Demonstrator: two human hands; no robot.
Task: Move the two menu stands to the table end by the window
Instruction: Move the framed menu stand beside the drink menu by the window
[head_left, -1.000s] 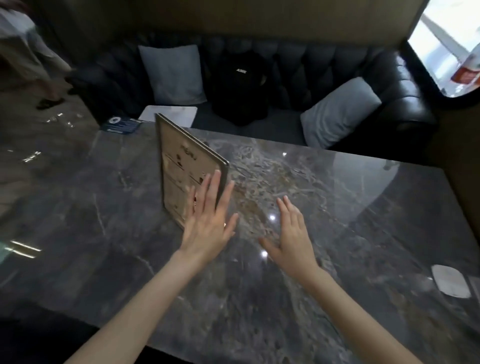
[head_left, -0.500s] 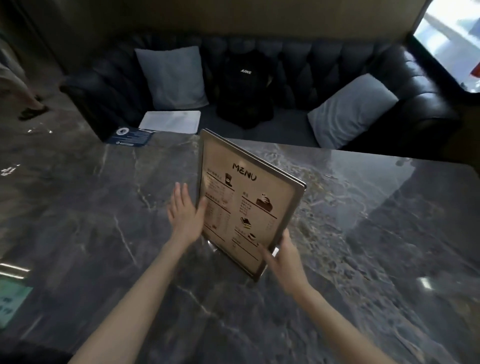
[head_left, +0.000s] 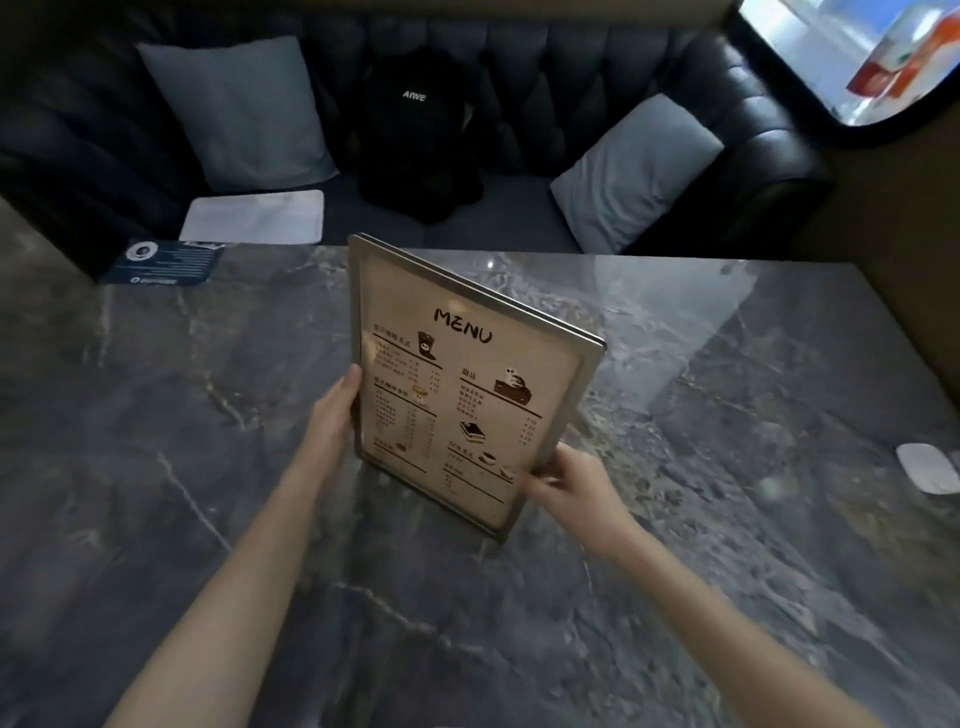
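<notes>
A metal-framed menu stand (head_left: 457, 384) with a beige "MENU" sheet stands upright at the middle of the dark marble table (head_left: 208, 467), its printed face toward me. My left hand (head_left: 335, 415) grips its left edge. My right hand (head_left: 569, 480) grips its lower right edge, thumb on the front. I cannot tell whether its base touches the table. Only one menu stand is in view. The window (head_left: 852, 57) is at the upper right, beyond the table's right end.
A white oval object (head_left: 930, 467) lies near the table's right edge. A dark blue card (head_left: 166, 262) sits at the far left corner. Behind the table is a black sofa (head_left: 753, 130) with two grey cushions, a black backpack (head_left: 415, 135) and a white sheet (head_left: 254, 215).
Both hands went from open beside the stand to gripping its side edges. The stand has turned to face me and shifted right toward the table's middle.
</notes>
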